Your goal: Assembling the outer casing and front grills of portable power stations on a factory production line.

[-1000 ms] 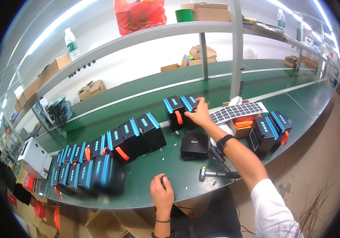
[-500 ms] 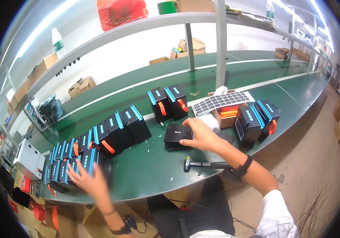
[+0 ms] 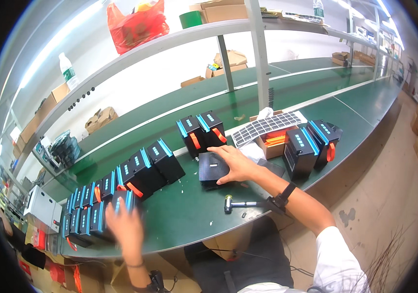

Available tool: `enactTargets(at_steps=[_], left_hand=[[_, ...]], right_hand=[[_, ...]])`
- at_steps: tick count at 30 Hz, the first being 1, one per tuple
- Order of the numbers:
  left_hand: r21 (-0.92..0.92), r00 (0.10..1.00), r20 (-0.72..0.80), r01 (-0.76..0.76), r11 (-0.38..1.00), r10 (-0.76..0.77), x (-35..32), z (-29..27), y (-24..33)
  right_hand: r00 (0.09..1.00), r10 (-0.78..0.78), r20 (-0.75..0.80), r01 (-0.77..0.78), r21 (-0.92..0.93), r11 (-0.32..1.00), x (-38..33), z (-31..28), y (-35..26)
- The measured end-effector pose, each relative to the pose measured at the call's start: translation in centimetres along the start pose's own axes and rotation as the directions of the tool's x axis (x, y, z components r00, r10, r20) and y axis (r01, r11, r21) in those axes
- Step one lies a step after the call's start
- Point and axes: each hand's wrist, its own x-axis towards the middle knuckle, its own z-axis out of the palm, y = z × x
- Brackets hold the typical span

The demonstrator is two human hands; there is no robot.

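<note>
My right hand [image 3: 240, 166] reaches over a small stack of flat black plates [image 3: 212, 170] in the middle of the bench. Its thumb is at the near edge and its fingers at the far edge of the top plate, which has a small slot. At the left, my left hand [image 3: 125, 224] is smeared by motion. It is in front of the nearest of several black box-shaped units [image 3: 96, 217] with blue strips, partly covering it. Whether it touches that unit I cannot tell. A hammer [image 3: 240, 204] lies near the bench's front edge.
More black units stand behind, one pair [image 3: 200, 131] with orange straps and another pair [image 3: 311, 146] at the right. Patterned panel sheets [image 3: 267, 128] lean over a cardboard box [image 3: 273, 149] of orange pieces. A metal post [image 3: 258, 58] rises behind the bench.
The view has shifted slightly. My left hand has moved right and nearer, away from the units' tops. My right hand has slid left, farther over the plate stack.
</note>
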Motion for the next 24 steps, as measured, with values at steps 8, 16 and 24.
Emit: enactTargets(at_steps=[8, 16, 24], left_hand=[[-0.010, 0.998, 0.032, 0.057, 0.998, -0.057, 0.6, 0.3, -0.7], [-0.061, 0.998, 0.007, 0.065, 0.996, -0.064, 0.3, 0.6, -2.2], [-0.092, 0.995, 0.026, 0.097, 0.991, -0.095, 0.6, 1.0, -3.0]], right_hand=[[0.990, -0.080, -0.113, 0.059, -0.181, 0.982, -1.5, 0.7, -0.4], [0.998, -0.009, -0.057, -0.007, -0.274, 0.962, -0.9, 0.5, -1.2], [0.970, 0.224, 0.100, -0.180, -0.327, 0.928, -0.2, 0.6, 0.3]])
